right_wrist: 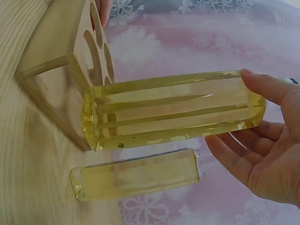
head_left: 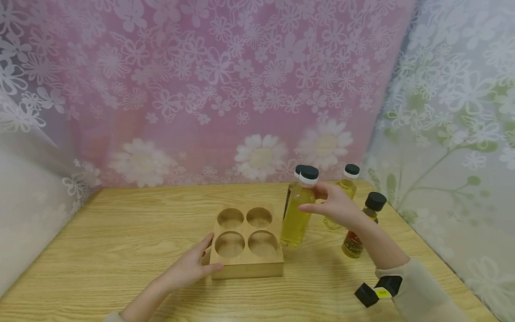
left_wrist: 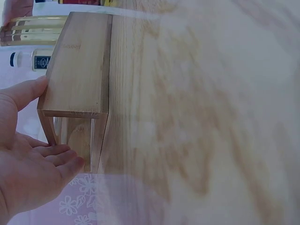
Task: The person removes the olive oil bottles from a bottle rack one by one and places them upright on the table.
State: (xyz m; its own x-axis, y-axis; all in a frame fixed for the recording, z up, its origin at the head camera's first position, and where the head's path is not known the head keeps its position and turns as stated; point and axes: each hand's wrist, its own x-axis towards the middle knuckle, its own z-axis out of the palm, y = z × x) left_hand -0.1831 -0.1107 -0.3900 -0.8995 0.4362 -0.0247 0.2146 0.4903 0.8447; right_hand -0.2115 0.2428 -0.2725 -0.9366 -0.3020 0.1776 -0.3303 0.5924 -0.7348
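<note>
A wooden rack (head_left: 247,269) with round holes in its top sits mid-table. My left hand (head_left: 187,267) holds its near left corner, thumb by the front face and fingers at the left end. In the left wrist view the fingertips overlap the rack's open end. My right hand (head_left: 339,209) grips a clear bottle of yellow oil (head_left: 296,219) high up, thumb on one side and fingers on the other. The bottle leans slightly, just right of the rack, its black cap (head_left: 309,172) over a white collar. In the right wrist view its ridged base faces the rack.
Behind the held bottle stands another bottle (head_left: 287,201), mostly hidden. Past my right hand is a yellow oil bottle (head_left: 348,189) with a black cap. A shorter dark-capped bottle (head_left: 354,246) with a red label stands by my right forearm. Floral curtains (head_left: 225,89) enclose the table.
</note>
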